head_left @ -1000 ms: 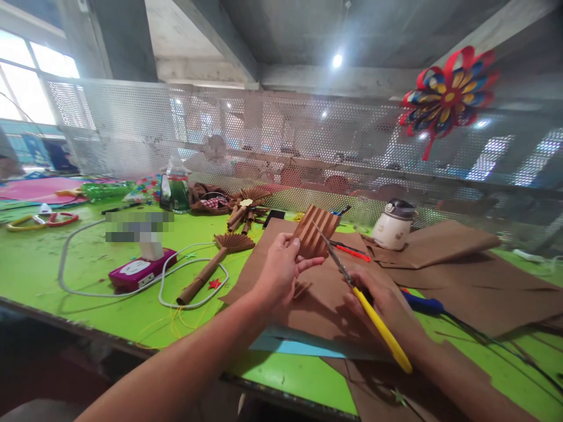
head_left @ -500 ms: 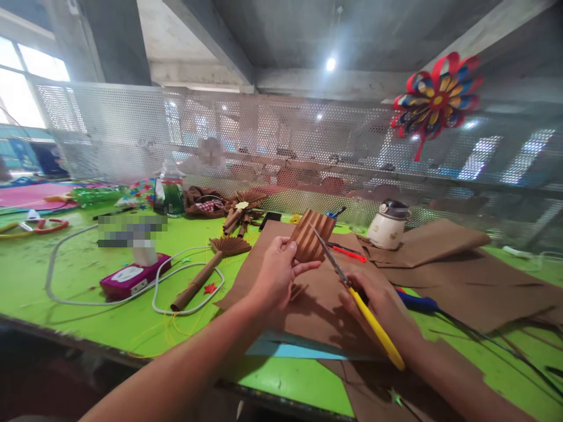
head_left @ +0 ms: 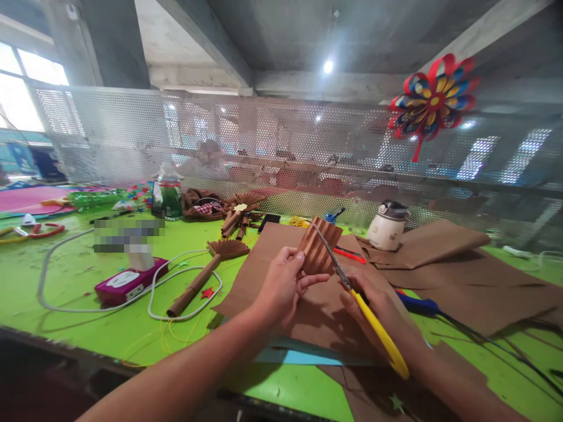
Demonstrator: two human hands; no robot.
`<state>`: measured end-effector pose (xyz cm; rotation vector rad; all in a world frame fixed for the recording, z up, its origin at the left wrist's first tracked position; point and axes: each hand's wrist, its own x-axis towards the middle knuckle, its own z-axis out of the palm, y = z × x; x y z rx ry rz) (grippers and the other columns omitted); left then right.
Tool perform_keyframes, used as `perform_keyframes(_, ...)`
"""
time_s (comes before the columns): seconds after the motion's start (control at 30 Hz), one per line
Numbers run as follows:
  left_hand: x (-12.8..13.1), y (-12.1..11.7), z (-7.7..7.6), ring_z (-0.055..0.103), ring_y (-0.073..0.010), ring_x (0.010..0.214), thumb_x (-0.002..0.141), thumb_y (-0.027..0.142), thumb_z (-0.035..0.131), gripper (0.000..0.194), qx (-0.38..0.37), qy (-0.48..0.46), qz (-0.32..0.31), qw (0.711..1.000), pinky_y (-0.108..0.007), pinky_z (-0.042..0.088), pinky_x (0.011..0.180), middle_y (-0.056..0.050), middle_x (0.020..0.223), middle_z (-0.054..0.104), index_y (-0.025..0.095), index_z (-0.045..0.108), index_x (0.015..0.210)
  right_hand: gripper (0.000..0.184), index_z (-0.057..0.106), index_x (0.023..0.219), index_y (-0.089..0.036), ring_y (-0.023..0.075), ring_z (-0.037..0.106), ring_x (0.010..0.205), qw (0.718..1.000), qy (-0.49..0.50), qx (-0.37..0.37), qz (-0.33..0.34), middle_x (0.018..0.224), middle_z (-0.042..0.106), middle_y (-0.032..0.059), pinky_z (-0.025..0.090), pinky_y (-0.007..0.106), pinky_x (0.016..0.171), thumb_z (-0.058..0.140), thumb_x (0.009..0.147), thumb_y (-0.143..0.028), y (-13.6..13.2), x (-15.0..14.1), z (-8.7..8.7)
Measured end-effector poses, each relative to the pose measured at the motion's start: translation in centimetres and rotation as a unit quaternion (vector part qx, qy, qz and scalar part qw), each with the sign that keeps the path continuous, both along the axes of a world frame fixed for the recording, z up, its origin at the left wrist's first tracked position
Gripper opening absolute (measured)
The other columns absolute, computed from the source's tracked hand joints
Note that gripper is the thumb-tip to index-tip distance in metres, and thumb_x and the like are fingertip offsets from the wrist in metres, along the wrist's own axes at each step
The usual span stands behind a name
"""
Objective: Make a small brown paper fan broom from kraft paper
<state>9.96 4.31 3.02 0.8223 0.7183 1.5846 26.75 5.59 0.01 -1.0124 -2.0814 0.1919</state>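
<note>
My left hand [head_left: 284,287] pinches the lower left edge of a small pleated piece of brown paper [head_left: 317,249], its other fingers stretched out beneath. In my right hand [head_left: 373,299] is a pair of scissors [head_left: 378,328] with yellow handles. The blades point up and to the left and lie across the right part of the pleated paper; whether they touch it I cannot tell. Below both hands a large sheet of brown paper [head_left: 264,258] lies on the green table [head_left: 246,381], with a light blue sheet [head_left: 299,356] sticking out at its near edge.
A paper fan on a rolled handle [head_left: 193,293] lies left, beside a purple power strip [head_left: 132,281] and its white cable. A red cutter [head_left: 349,255] and a cream jar [head_left: 387,225] are behind my hands. A blue-handled tool [head_left: 417,302] lies right, near more brown paper [head_left: 466,287].
The whole view has shifted a little. My left hand and the pleated paper have moved slightly right and down, so the paper sits closer to the scissors. Both hands keep their hold.
</note>
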Motion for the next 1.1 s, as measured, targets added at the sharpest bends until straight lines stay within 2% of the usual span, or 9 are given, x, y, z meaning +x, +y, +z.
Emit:
perform_keyframes(0.17,0.0,-0.1,0.1,0.056,-0.0104,0.066,0.088,0.01,0.042,0.017,0.0,0.003,-0.002,1.0,-0.04,0.059,0.074,-0.001,0.073,0.051,0.016,0.042,0.073,0.028,0.055,0.103,-0.019,0.0189,0.061,0.065,0.998,0.011,-0.053,0.015,0.081,0.067,0.0059,0.049,0.027,0.056,0.042,0.088,-0.039,-0.1,0.2,0.1)
perform_keyframes(0.47,0.2,-0.1,0.0,0.05,-0.0065,0.058,0.089,0.013,0.045,0.017,0.009,0.009,0.016,1.0,-0.04,0.059,0.072,0.003,0.069,0.044,0.016,0.042,0.073,0.028,0.059,0.104,-0.019,0.0234,0.066,0.077,0.998,0.006,-0.063,0.01,0.087,0.069,0.0088,0.051,0.03,0.061,0.041,0.089,-0.035,-0.5,-0.1,0.5)
perform_keyframes(0.6,0.2,-0.1,0.1,0.049,-0.0059,0.057,0.088,0.012,0.046,0.017,0.006,0.001,0.014,1.0,-0.039,0.059,0.071,0.004,0.068,0.04,0.015,0.043,0.072,0.032,0.058,0.104,-0.016,0.0238,0.067,0.079,0.997,-0.009,-0.081,0.01,0.091,0.07,0.011,0.052,0.029,0.058,0.038,0.09,-0.037,-0.7,-0.2,0.8)
perform_keyframes(0.83,-0.1,-0.1,0.1,0.06,-0.0112,0.067,0.087,0.012,0.045,0.014,-0.011,0.003,-0.022,1.0,-0.036,0.058,0.073,-0.002,0.074,0.053,0.016,0.043,0.074,0.035,0.057,0.103,-0.014,0.0227,0.067,0.081,0.996,-0.014,-0.087,0.015,0.095,0.068,0.0129,0.053,0.03,0.067,0.036,0.09,-0.038,-0.8,-0.1,1.1)
perform_keyframes(0.93,-0.2,0.0,0.0,0.063,-0.0132,0.068,0.087,0.013,0.047,0.014,-0.011,0.002,-0.026,1.0,-0.037,0.058,0.073,-0.002,0.073,0.054,0.016,0.043,0.073,0.035,0.056,0.107,-0.015,0.0229,0.066,0.082,0.996,-0.003,-0.093,0.014,0.096,0.068,0.0122,0.052,0.03,0.066,0.037,0.09,-0.038,-0.5,0.1,0.5)
perform_keyframes(1.1,-0.3,0.1,0.0,0.065,-0.0151,0.07,0.086,0.013,0.047,0.013,-0.01,0.009,-0.029,0.999,-0.036,0.058,0.072,-0.004,0.075,0.058,0.015,0.044,0.074,0.036,0.055,0.114,-0.016,0.0239,0.065,0.091,0.998,0.007,-0.066,0.013,0.109,0.065,0.0133,0.052,0.031,0.068,0.038,0.091,-0.038,0.0,0.3,-0.4)
